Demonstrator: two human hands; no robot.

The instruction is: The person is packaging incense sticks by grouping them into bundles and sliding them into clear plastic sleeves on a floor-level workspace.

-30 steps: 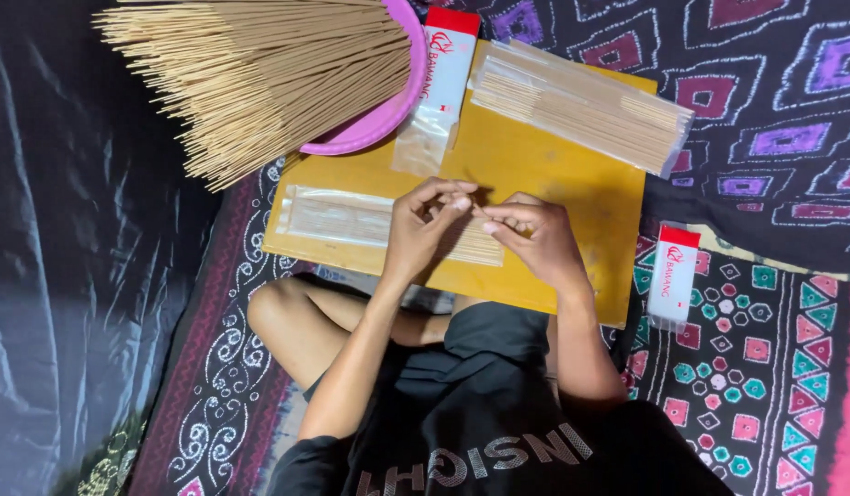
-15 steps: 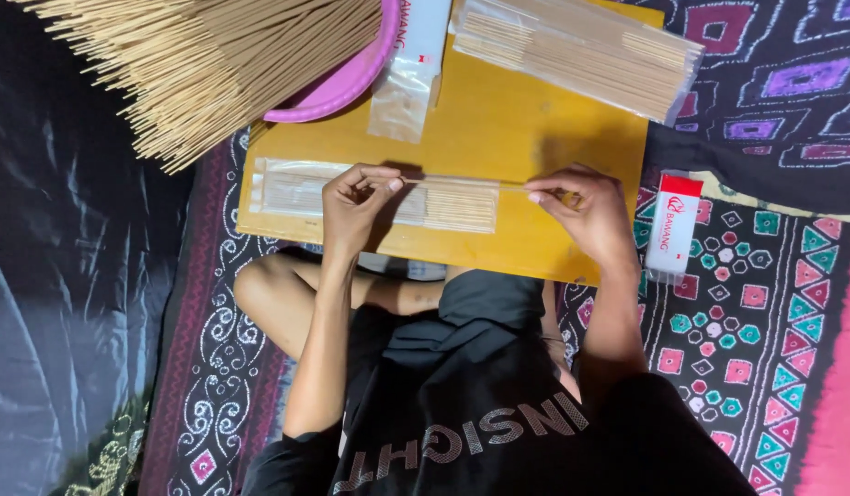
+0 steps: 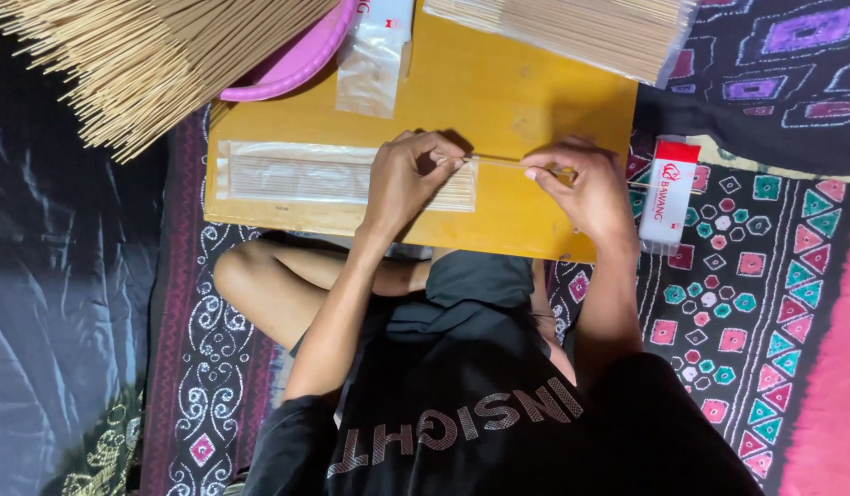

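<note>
A clear plastic bag of thin bamboo sticks (image 3: pixel 296 174) lies flat on a yellow board (image 3: pixel 498 101) across my lap. My left hand (image 3: pixel 408 179) rests on the bag's open right end, fingers pinched at its mouth. My right hand (image 3: pixel 581 184) sits near the board's right edge and pinches one thin stick (image 3: pixel 503 163). That stick runs level between the two hands, its left tip at my left fingers.
A big fan of loose sticks (image 3: pixel 158 55) fills a pink basin (image 3: pixel 301 69) at top left. Empty clear bags (image 3: pixel 374 60) and a packed bundle (image 3: pixel 572 28) lie at the board's far edge. A red-and-white packet (image 3: pixel 666 193) lies on the patterned cloth (image 3: pixel 747 303).
A second ago both hands met at the bag's mouth. They spread apart, then my left hand came back to the mouth while my right stayed out holding the stick.
</note>
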